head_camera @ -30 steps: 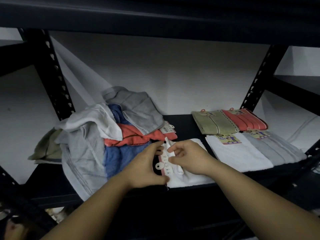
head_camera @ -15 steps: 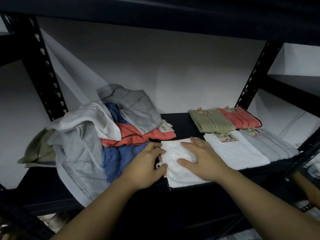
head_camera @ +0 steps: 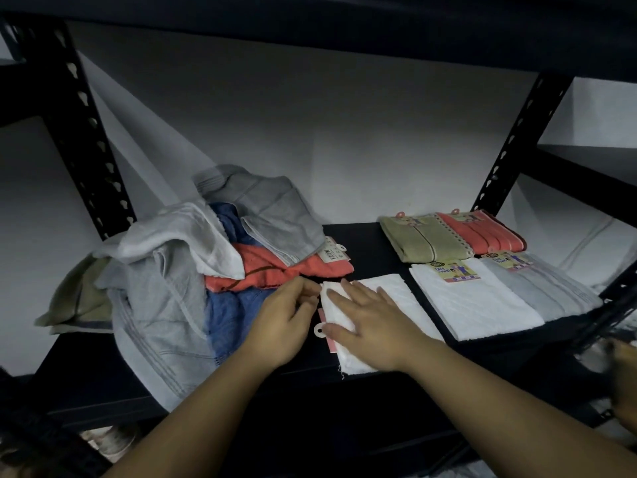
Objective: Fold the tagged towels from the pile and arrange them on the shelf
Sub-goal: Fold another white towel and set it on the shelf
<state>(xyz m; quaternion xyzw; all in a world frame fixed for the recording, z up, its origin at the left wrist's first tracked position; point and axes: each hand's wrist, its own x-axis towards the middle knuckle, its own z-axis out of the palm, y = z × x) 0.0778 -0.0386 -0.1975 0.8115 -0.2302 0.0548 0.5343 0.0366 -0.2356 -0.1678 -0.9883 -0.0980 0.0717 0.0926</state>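
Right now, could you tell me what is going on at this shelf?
A person is folding a white towel on the dark shelf. The right hand presses flat on it while the left hand pinches its left edge, near the pink tag. An unfolded pile waits to the left. Four folded, tagged towels already lie in two rows on the right.

A pale wall (head_camera: 344,132) stands behind two perforated black uprights (head_camera: 86,139).

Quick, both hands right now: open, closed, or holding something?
Left hand: fingers pinch the left edge of the white towel.
Right hand: open, pressing flat on the white towel.
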